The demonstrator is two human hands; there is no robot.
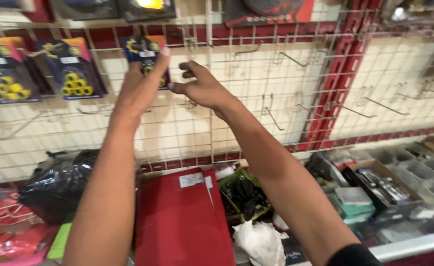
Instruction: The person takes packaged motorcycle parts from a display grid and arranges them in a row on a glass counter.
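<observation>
Left hand's grip (143, 81) holds a blister pack (145, 54) against the wire rack (256, 74).

Warm, even indoor light — soft motion blur, perhaps slight edge distortion.

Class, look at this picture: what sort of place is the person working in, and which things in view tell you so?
Probably a small parts or hardware shop. A wire grid wall carries metal hooks and hanging packs of yellow rollers. The left hand holds one such pack at the grid, and trays of small goods sit below.
</observation>
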